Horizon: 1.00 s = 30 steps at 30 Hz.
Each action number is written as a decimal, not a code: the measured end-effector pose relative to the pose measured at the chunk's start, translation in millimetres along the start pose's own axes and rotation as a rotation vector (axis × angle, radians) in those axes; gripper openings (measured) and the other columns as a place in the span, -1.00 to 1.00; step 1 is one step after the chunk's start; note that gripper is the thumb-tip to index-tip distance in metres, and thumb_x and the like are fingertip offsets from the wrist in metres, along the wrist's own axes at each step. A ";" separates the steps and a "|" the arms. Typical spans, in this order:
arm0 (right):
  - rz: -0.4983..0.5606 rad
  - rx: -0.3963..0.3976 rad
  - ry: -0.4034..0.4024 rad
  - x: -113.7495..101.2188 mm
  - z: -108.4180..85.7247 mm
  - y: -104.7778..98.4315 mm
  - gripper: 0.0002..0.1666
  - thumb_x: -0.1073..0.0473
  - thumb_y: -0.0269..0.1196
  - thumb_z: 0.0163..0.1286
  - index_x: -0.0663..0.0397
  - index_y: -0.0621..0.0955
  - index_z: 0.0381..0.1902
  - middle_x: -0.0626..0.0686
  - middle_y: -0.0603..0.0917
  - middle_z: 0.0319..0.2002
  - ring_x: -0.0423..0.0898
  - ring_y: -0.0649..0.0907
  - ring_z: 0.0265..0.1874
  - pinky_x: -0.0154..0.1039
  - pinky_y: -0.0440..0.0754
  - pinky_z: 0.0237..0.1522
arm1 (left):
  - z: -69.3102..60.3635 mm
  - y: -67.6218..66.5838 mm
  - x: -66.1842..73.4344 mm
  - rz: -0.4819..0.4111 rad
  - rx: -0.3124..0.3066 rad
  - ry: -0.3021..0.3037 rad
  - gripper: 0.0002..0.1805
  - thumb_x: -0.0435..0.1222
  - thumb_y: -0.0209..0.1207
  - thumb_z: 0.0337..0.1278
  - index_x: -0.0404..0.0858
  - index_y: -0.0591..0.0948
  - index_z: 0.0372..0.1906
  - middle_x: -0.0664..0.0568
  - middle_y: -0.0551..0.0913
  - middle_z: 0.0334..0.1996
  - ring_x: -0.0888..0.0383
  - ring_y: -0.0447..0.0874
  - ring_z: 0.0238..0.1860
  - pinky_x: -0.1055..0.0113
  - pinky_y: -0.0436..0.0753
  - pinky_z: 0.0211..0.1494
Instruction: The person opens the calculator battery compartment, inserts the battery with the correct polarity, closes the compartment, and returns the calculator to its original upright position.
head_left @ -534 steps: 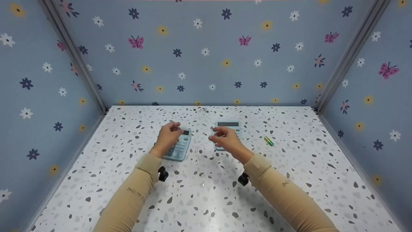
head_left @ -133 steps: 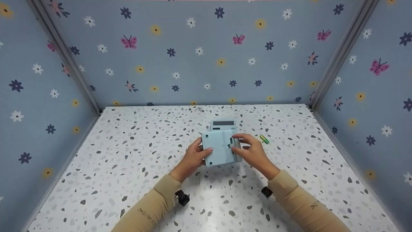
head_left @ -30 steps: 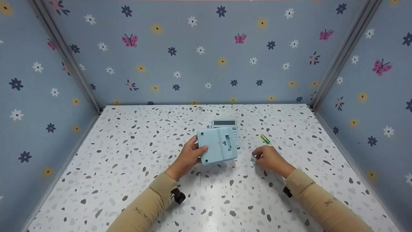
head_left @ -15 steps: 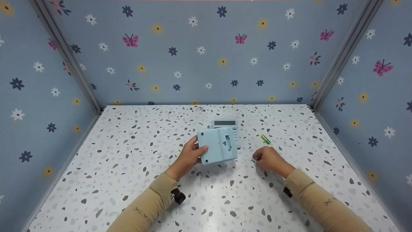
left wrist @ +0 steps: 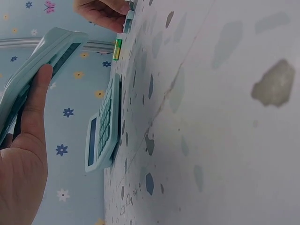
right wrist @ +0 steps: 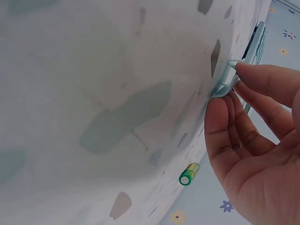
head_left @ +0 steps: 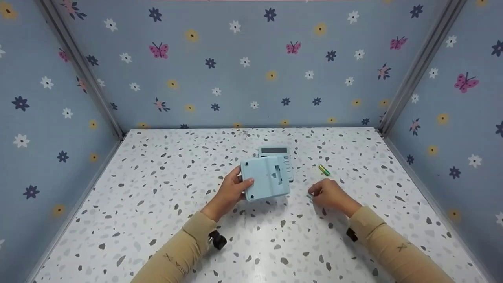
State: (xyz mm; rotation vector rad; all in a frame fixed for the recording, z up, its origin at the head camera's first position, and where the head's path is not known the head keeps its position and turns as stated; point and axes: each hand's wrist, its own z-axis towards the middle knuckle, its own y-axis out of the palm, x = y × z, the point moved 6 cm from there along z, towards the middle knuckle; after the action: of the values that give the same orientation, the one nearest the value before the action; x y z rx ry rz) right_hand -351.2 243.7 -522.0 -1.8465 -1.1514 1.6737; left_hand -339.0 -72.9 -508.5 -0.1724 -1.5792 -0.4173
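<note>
My left hand [head_left: 230, 189] grips a light blue calculator [head_left: 259, 179] by its left edge, back side up, thumb on the back. A narrow battery compartment [head_left: 278, 175] lies uncovered near its right end; whether a battery sits inside is too small to tell. To the right, my right hand [head_left: 331, 195] pinches a small light blue battery cover [right wrist: 225, 83] at the tabletop, fingers mostly hiding it in the head view. A green and yellow battery [head_left: 324, 169] lies just beyond that hand. Behind the held calculator, a second light blue calculator [head_left: 274, 150] rests face up, partly covered from view.
The speckled white tabletop [head_left: 165, 204] carries these things. Blue panels with flowers and butterflies, such as the back wall [head_left: 251, 82], enclose it at the rear and both sides. A black wrist camera [head_left: 218, 239] hangs under the left sleeve.
The left-hand calculator was picked up and turned over. Its battery cover came off, and my right hand carried it right and down to the table. In the last second, almost nothing has moved.
</note>
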 end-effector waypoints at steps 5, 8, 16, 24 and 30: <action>0.004 0.009 -0.032 -0.5 0.0 -5.9 -0.59 0.37 0.37 0.37 0.29 0.78 0.16 0.15 0.81 -0.10 -0.06 0.65 -0.22 -0.23 0.66 -0.22 | 0.0 -0.3 -0.5 -0.004 0.007 -0.002 -0.33 -0.32 0.14 0.65 -0.20 0.23 0.69 -0.33 0.59 0.41 -0.06 0.74 0.27 0.00 0.83 0.21; 0.011 0.026 -0.045 -2.1 0.5 -12.6 -0.59 0.36 0.40 0.36 0.33 0.77 0.17 0.18 0.79 -0.11 -0.04 0.67 -0.22 -0.22 0.67 -0.25 | 0.1 -0.3 0.0 -0.012 0.010 0.000 -0.35 -0.33 0.14 0.65 -0.21 0.24 0.68 -0.34 0.60 0.38 -0.05 0.76 0.23 0.01 0.84 0.19; 0.031 0.061 -0.056 -8.4 4.1 -30.1 -0.54 0.35 0.41 0.42 0.40 0.70 0.24 0.29 0.75 -0.05 0.01 0.68 -0.16 -0.18 0.72 -0.21 | 0.5 -1.3 -0.3 -0.019 0.005 0.004 -0.36 -0.33 0.14 0.65 -0.21 0.25 0.67 -0.34 0.61 0.38 -0.05 0.77 0.22 0.01 0.85 0.19; 0.027 0.139 -0.084 -11.9 7.2 -51.7 -0.54 0.34 0.40 0.43 0.43 0.69 0.24 0.33 0.74 -0.04 0.09 0.68 -0.11 -0.11 0.70 -0.12 | -0.4 -1.5 0.5 -0.016 0.003 -0.001 -0.35 -0.32 0.14 0.66 -0.20 0.24 0.68 -0.34 0.58 0.43 -0.07 0.74 0.27 0.00 0.83 0.22; 0.052 0.190 -0.117 -11.8 7.8 -67.6 -0.55 0.33 0.37 0.43 0.45 0.69 0.23 0.30 0.75 -0.08 0.14 0.72 -0.08 -0.12 0.71 -0.15 | -1.1 -1.4 1.1 -0.008 0.009 0.004 -0.35 -0.33 0.14 0.65 -0.21 0.24 0.67 -0.34 0.58 0.43 -0.09 0.73 0.29 -0.02 0.83 0.23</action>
State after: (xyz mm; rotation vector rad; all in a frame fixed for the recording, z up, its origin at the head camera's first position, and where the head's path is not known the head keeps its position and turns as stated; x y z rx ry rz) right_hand -378.8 272.2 -465.4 -1.6945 -0.9582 1.8726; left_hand -338.5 -74.7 -507.6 -0.1581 -1.5786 -0.4161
